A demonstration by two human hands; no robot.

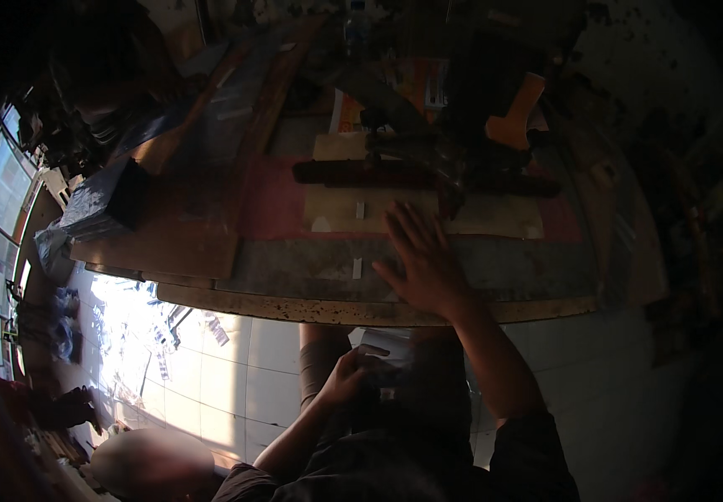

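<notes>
I see a long wooden table (211, 243) with a pale cardboard sheet (495, 219) on it. My right hand (422, 266) lies flat on the table edge, fingers (405, 227) spread and released, touching the sheet. Below the table, my left hand (346, 376) is clenched around a small white paper (387, 341) in my lap.

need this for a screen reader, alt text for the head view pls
The right hand lies flat, fingers spread, on a dim cluttered workbench; the left hand holds a small pale item near the lap, above a sunlit tiled floor.
</notes>
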